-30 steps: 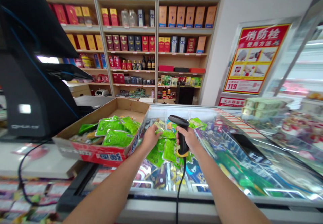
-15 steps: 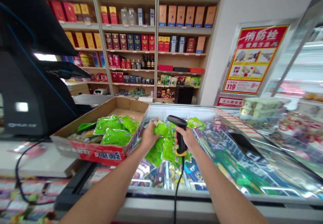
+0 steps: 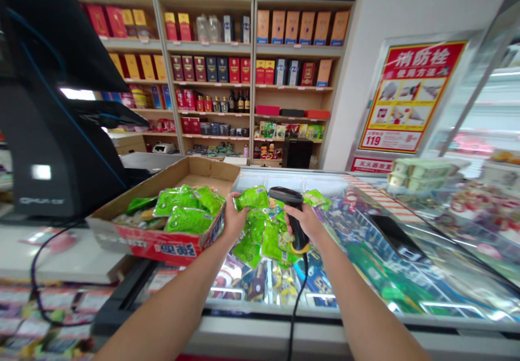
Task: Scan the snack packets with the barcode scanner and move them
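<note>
Between the thumb and fingers of my left hand (image 3: 235, 217) is a green snack packet (image 3: 255, 197), raised just above a pile of similar green packets (image 3: 274, 239) on the freezer's glass top. My right hand (image 3: 303, 221) is wrapped around the handle of a black barcode scanner (image 3: 298, 233). The scanner's head points left toward the held packet, and its cord hangs down over the front edge. Left of my left hand stands an open cardboard box (image 3: 162, 250) with several more green packets (image 3: 189, 220) inside.
A black cash-register terminal (image 3: 52, 149) rises at the left. On the glass top (image 3: 284, 308) to the right lies a dark phone (image 3: 396, 236), with egg cartons (image 3: 420, 171) behind it. Shelves of boxed bottles (image 3: 211, 69) line the back wall.
The held packet has moved left and slightly up with my left hand, away from the scanner. My right hand and the scanner have shifted a little to the right.
</note>
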The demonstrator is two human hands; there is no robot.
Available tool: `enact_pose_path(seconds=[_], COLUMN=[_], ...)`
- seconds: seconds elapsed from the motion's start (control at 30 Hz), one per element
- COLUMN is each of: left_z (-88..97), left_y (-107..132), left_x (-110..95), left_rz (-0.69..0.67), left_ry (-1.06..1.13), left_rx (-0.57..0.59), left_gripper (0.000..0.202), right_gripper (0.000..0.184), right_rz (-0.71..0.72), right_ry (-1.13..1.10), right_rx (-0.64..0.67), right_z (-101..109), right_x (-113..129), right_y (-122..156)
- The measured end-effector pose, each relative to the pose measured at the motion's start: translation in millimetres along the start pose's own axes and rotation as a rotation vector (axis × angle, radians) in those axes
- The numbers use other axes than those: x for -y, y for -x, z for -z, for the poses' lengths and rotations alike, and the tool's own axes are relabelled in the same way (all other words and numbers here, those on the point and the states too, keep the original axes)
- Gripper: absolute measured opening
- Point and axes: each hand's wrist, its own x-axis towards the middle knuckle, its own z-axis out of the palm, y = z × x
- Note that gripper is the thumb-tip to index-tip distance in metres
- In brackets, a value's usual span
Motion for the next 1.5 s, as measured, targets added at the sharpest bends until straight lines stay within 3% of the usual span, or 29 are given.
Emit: enact_pose_path(seconds=[0.53, 0.77, 0.9, 1.03, 1.13, 1.27, 1.4, 1.5], left_z=[2.3, 8.0, 30.7, 73.5, 107.5, 138.2, 138.9, 113.2], left_y=[3, 15, 7, -18, -37, -51, -48, -36], left_x=[-10, -51, -89, -119, -123, -109, -104, -111], left_rz=[-0.018, -0.065, -0.178, -0.124, -0.027, 0.051, -0.073, -0.284], left_ry=[-0.060, -0.228, -0.407, -0.661, -0.863, -1.042, -1.080, -0.942], left_rx=[0.006, 0.077, 0.012, -0.120, -0.185, -0.225, -0.280, -0.122], left_gripper=[0.043, 0.039, 0.039, 0.041, 0.045, 0.046, 0.050, 0.038], right_gripper=[0.033, 0.034, 0.034, 0.032, 0.031, 0.030, 0.030, 0.030], right_rz=[0.023, -0.012, 0.008, -0.002, 0.018, 0.028, 0.017, 0.002], right_ry=[0.051, -0.097, -0.146, -0.119, -0.113, -0.134, -0.141, -0.146], right_rx=[0.037, 0.059, 0.118, 0.189, 0.258, 0.311, 0.332, 0.281], right_z=[0, -14, -34, -63, -87, -113, -118, -106], right_x=[-1, 3, 18, 33, 35, 29, 22, 19], right_y=[0, 3, 4, -1, -8, -17, -19, -17])
